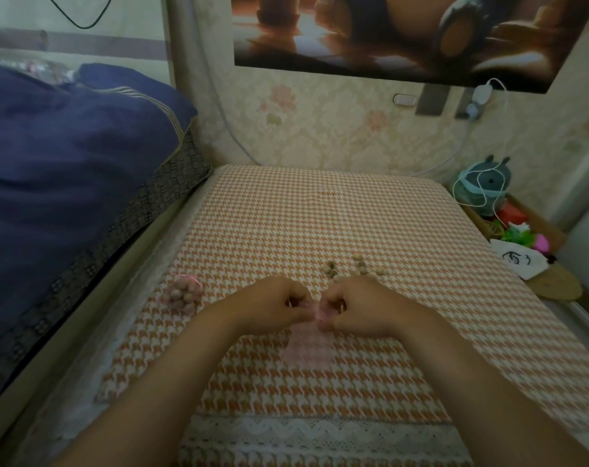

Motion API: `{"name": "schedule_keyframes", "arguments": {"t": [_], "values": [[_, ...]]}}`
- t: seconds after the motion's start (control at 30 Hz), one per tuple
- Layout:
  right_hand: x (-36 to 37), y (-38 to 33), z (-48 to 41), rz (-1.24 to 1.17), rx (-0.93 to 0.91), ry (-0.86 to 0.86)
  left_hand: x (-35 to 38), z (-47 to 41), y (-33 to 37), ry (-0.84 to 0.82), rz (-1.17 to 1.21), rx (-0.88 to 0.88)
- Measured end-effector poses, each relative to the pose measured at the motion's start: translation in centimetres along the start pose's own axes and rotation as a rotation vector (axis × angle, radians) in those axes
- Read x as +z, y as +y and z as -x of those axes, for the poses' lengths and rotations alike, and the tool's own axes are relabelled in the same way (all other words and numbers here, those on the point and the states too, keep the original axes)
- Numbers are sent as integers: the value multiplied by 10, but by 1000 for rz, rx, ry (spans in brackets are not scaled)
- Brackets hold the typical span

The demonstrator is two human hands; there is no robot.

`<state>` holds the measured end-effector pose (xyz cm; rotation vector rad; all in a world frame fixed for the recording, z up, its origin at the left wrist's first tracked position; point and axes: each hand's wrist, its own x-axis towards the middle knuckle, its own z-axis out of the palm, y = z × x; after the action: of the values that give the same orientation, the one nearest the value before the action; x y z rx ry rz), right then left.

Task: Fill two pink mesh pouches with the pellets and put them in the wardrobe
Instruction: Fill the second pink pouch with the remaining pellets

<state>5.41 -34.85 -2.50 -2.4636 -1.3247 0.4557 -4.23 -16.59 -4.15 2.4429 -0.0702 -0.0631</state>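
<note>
Head view, surface: a tabletop (320,214) under an orange-and-white houndstooth cloth, a bed with a blue quilt (67,156) along its left side.
Head view, first pouch: a pink mesh pouch (182,294) lies to the left of the hands, bulging with pellets; its neck looks drawn in, so it seems filled.
Head view, second pouch: a second pink pouch (308,345) lies flat and looks empty, its body stretched toward the person, its mouth bunched up between the two hands.
Head view, left hand: the left hand (273,306) has its grip pinched on the left edge of the pouch mouth.
Head view, right hand: the right hand (357,306) has its grip pinched on the right edge of the same mouth; the two hands are almost touching.
Head view, pellets: loose tan pellets (353,267) sit in a small scatter on the cloth just beyond the right hand.
Head view, wardrobe: not in sight from here.
Step in hand: probably spreading the mouth of the second pouch so it can take pellets.
Next move calls for: one hand holding the mouth wide while the other lets go and reaches forward for the loose pellets; they are small and round, so they may roll on the cloth.
Left to do: fill and close this pouch, then carry both to the wardrobe.
</note>
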Motion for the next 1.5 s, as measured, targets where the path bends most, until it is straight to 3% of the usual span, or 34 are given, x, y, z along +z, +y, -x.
{"name": "schedule_keyframes", "arguments": {"t": [0.1,0.3,0.5,0.63,0.8,0.9,1.0,1.1,1.23,1.5], "values": [[-2,6,0,6,38,26,-3,-1,-1,-10,-26,-7],[3,4,2,-213,-45,7,-4,-1,-4,-7,-33,9],[8,7,3,-140,-3,-22,-6,-4,-5,-52,-76,-65],[13,13,6,-192,8,2,-2,-8,1,-7,-18,-29],[11,23,15,-225,39,-50,5,-15,7,-51,-109,-72],[3,30,17,-321,33,34,8,-20,15,18,-76,-121],[-7,46,17,-419,124,255,4,-26,24,201,-51,-173],[-10,69,19,-267,210,430,1,-30,33,395,3,-209],[-7,86,19,-143,342,423,2,-35,36,523,66,-265],[8,86,2,-22,378,323,9,-37,42,408,53,-252]]}}
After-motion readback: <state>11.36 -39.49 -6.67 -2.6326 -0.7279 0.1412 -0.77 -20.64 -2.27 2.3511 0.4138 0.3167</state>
